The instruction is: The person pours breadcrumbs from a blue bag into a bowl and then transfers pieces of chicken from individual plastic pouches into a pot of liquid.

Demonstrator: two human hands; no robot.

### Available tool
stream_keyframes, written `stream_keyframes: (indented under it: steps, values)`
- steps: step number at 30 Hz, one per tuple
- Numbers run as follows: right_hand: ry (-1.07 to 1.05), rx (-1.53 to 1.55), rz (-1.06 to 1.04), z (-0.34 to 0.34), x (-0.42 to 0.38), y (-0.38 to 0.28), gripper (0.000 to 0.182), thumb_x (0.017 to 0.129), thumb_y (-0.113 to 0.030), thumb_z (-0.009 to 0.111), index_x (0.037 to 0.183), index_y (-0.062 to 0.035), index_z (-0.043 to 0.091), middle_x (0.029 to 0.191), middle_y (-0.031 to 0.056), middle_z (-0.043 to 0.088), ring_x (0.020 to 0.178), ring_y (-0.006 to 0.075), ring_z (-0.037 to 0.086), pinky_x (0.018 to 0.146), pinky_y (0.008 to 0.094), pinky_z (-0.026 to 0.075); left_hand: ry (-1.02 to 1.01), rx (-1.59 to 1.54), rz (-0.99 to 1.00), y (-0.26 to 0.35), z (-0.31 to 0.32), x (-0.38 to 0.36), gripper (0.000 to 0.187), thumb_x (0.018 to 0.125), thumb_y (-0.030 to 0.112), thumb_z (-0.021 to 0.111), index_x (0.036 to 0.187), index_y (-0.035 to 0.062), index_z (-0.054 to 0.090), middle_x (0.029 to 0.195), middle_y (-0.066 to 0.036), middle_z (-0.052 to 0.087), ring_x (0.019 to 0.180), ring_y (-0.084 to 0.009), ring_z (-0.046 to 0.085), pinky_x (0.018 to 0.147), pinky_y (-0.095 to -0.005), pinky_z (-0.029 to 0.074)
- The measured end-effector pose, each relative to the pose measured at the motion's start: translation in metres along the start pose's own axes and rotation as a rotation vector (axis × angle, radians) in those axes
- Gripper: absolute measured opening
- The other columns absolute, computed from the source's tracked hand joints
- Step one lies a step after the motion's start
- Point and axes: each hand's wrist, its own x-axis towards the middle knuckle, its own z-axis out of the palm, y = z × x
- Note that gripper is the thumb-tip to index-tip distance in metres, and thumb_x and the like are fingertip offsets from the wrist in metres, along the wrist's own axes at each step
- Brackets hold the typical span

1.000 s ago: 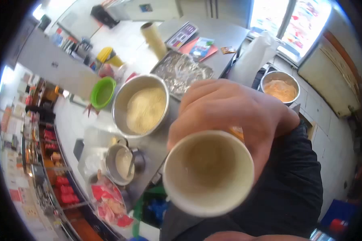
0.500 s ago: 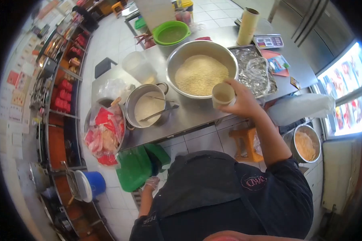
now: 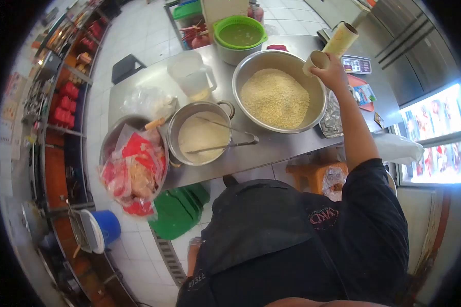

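My right hand (image 3: 333, 74) is closed around a cream cup (image 3: 316, 62), above the right rim of a large steel bowl (image 3: 245, 110) of pale crumbs (image 3: 276, 97). A cream cylinder (image 3: 341, 41) stands just behind the cup. My left hand (image 3: 194, 241), in a clear glove, hangs low at my side near the green bin; its fingers are too small and blurred to read. Left of the bowl, tongs (image 3: 230, 147) rest across a steel pot (image 3: 174, 134) of pale contents.
A bowl with red and clear plastic bags (image 3: 135, 174) sits at the table's left end, near a clear jug (image 3: 192, 77). Behind is a green strainer (image 3: 241, 33). Below are a green bin (image 3: 179, 212) and an orange stool (image 3: 310, 176). Foil (image 3: 331, 117) lies right of the bowl.
My right hand has carried the cup up and to the right, from the bowl's front rim to beside the cylinder. The camera view has shifted, and less of my left hand shows.
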Motion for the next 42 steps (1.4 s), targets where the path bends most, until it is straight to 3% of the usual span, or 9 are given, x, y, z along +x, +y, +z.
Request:
stream_keyframes:
  steps: [12,19,21,23,27,31,37,40,42]
  values:
    - [0.070,0.283,0.304,0.048,0.070,0.030,0.092,0.067,-0.055,0.087,0.134,0.0012,0.057,0.127,0.0231,0.065,0.119,0.0328,0.064,0.100,0.0415,0.050,0.127,-0.054,-0.056,-0.012,-0.125,0.087,0.021,0.087,0.013,0.056,0.101,0.0121,0.071,0.108,-0.014,0.070,0.102,-0.0336,0.068,0.089,-0.0460,0.055]
    - [-0.096,0.164,0.243,0.116,0.140,0.090,0.097,0.069,-0.056,0.082,0.138,0.0051,0.052,0.136,0.0274,0.057,0.129,0.0364,0.053,0.111,0.0431,0.040,0.308,0.005,0.011,0.024,-0.106,0.072,0.020,0.087,0.016,0.056,0.098,0.0111,0.072,0.102,-0.016,0.071,0.101,-0.0343,0.068,0.086,-0.0457,0.056]
    - [-0.089,0.273,0.135,0.193,0.187,0.179,0.074,0.076,-0.047,0.081,0.128,0.0007,0.058,0.104,0.0132,0.069,0.085,0.0246,0.066,0.074,0.0376,0.054,0.212,0.025,-0.044,0.050,-0.110,0.054,0.020,0.086,0.017,0.057,0.098,0.0103,0.071,0.103,-0.016,0.071,0.099,-0.0353,0.069,0.085,-0.0454,0.056]
    - [-0.326,0.161,0.296,0.163,0.180,0.127,0.077,0.074,-0.046,0.083,0.131,-0.0030,0.055,0.096,0.0099,0.069,0.074,0.0197,0.065,0.058,0.0367,0.050,0.138,0.021,-0.090,0.066,-0.099,0.036,0.021,0.087,0.016,0.055,0.098,0.0090,0.072,0.106,-0.016,0.072,0.100,-0.0353,0.069,0.086,-0.0445,0.056]
    - [-0.550,0.061,0.260,0.194,0.200,0.145,0.086,0.071,-0.046,0.084,0.136,-0.0029,0.049,0.091,0.0137,0.068,0.069,0.0221,0.064,0.050,0.0373,0.048,-0.017,-0.227,-0.462,0.113,-0.108,0.011,0.025,0.089,0.014,0.051,0.100,0.0075,0.072,0.112,-0.014,0.072,0.104,-0.0342,0.070,0.089,-0.0426,0.057]
    - [-0.559,-0.020,0.079,0.247,0.203,0.191,0.087,0.073,-0.046,0.082,0.139,0.0009,0.047,0.086,0.0144,0.066,0.063,0.0227,0.063,0.048,0.0390,0.048,-0.012,-0.040,-0.297,0.141,-0.095,-0.003,0.026,0.090,0.015,0.050,0.100,0.0090,0.073,0.115,-0.014,0.071,0.106,-0.0341,0.069,0.091,-0.0415,0.057]
    - [-0.745,0.002,0.064,0.200,0.196,0.142,0.083,0.076,-0.047,0.081,0.137,0.0000,0.051,0.116,0.0284,0.067,0.106,0.0383,0.068,0.091,0.0439,0.053,0.145,-0.212,-0.402,0.158,-0.102,-0.006,0.025,0.089,0.016,0.053,0.100,0.0097,0.074,0.113,-0.014,0.072,0.105,-0.0330,0.069,0.092,-0.0419,0.057]
    - [-0.459,-0.169,-0.065,0.161,0.195,0.124,0.085,0.079,-0.047,0.081,0.142,-0.0001,0.050,0.125,0.0284,0.063,0.118,0.0416,0.060,0.101,0.0475,0.047,0.246,-0.066,-0.366,0.112,-0.079,0.010,0.024,0.090,0.018,0.057,0.103,0.0062,0.073,0.110,-0.017,0.072,0.100,-0.0343,0.070,0.088,-0.0423,0.057]
    - [-0.287,-0.153,-0.171,0.137,0.196,0.106,0.081,0.082,-0.045,0.080,0.143,-0.0006,0.051,0.128,0.0269,0.062,0.122,0.0408,0.058,0.104,0.0474,0.046,0.352,-0.601,-0.667,0.140,-0.180,-0.009,0.027,0.092,0.024,0.062,0.105,0.0032,0.073,0.107,-0.017,0.073,0.095,-0.0301,0.071,0.083,-0.0382,0.058]
